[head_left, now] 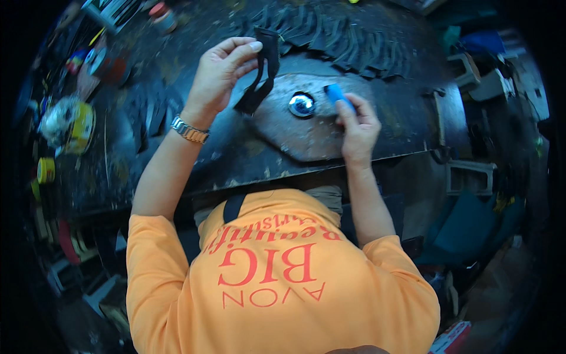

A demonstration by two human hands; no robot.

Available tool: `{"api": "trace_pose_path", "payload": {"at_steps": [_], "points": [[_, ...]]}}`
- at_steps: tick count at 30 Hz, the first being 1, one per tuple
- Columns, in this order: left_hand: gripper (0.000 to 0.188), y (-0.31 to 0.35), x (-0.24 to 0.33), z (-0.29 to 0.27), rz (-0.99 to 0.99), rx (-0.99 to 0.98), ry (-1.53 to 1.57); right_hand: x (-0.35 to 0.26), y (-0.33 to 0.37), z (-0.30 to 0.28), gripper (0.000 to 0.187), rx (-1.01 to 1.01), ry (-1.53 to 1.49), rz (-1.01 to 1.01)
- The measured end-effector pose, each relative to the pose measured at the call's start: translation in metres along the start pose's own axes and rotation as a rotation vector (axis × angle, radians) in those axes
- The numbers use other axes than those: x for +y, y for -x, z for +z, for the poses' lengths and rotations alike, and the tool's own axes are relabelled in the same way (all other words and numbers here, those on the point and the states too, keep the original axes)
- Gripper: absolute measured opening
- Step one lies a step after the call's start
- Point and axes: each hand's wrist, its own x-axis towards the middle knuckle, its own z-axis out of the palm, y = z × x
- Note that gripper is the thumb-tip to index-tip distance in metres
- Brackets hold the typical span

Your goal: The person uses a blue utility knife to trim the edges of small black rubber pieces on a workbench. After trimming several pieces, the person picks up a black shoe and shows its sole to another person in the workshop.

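My left hand [218,74], with a metal watch at the wrist, pinches the top of a black strap piece [270,53] between thumb and fingers. The strap hangs down in two narrow strips that join again at a wider lower end. In my closed right hand [359,127] is a small blue lighter-shaped object [339,95] with a dark end. Its exact kind is unclear. Both hands are above a worn brown board [289,138] on the dark table. Between them, a shiny round metal piece [302,104] sits on the board, left of the blue object.
Many similar black strap pieces [348,44] lie in an overlapping row along the far side. More dark strips [150,112] lie at left. A yellow tub [82,127], a reddish can [111,66] and a red-capped jar [162,17] stand farther left. The table's front edge [253,180] is close to my body.
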Motion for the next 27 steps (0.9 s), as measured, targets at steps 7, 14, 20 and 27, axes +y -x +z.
{"api": "trace_pose_path", "payload": {"at_steps": [7, 14, 20, 27], "points": [[0.03, -0.099, -0.014, 0.066, -0.114, -0.133, -0.235, -0.001, 0.003, -0.006, 0.018, -0.03, -0.185, 0.012], [0.03, -0.162, -0.069, 0.126, -0.187, -0.21, -0.355, -0.002, 0.004, -0.01, 0.018, 0.013, -0.268, 0.032], [0.03, -0.174, -0.091, 0.148, -0.177, -0.159, -0.363, -0.004, 0.003, -0.009, 0.017, 0.005, -0.274, 0.009], [0.029, -0.143, -0.04, 0.094, 0.083, -0.273, -0.742, 0.001, 0.004, -0.009, 0.015, 0.027, -0.155, -0.001]]}}
